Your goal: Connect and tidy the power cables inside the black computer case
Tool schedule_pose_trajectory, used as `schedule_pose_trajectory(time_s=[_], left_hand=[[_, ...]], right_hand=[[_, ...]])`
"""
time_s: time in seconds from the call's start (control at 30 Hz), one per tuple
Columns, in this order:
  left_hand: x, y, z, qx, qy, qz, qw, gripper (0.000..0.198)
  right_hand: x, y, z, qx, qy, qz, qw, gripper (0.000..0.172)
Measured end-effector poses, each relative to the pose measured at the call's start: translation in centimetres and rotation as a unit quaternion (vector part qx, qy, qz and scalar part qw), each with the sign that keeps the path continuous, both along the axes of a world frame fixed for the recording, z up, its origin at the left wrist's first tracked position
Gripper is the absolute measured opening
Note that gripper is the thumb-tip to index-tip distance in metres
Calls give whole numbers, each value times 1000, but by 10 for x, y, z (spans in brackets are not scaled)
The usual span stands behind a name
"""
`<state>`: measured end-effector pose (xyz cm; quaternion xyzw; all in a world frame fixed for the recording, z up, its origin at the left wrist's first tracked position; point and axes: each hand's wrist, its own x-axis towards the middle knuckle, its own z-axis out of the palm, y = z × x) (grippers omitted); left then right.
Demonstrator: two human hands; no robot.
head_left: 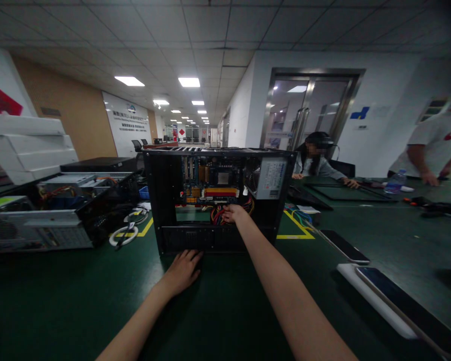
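An open black computer case (161, 200) stands upright on the green table (225, 301), its side off, showing a blue motherboard (210, 180) and a power supply (271, 179). My right hand (233, 213) reaches inside the case, fingers closed among a bundle of red, yellow and black cables (217, 214). My left hand (182, 271) rests flat on the table, fingers spread, just in front of the case's lower edge.
Another opened computer case (60, 210) lies at the left with white cable rolls (124, 234) beside it. Phones (345, 245) and a white tablet-like slab (376, 301) lie at the right. Two people work at the far right of the table; a water bottle (395, 181) stands there.
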<state>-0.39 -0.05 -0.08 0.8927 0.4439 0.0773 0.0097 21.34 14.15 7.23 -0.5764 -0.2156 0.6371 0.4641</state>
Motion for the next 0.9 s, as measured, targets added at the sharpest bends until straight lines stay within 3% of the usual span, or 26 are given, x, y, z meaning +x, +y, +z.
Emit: schedule_pose_trajectory(time_s=[0.27,0.9], left_hand=[[3,-3,6,-11,10,8,1000,49],[1,0,0,-12,3,6,1000,49]], right_hand=[[0,2,-1,20,11,-9,1000,13],[2,7,-2,17,21,-1,1000,6]])
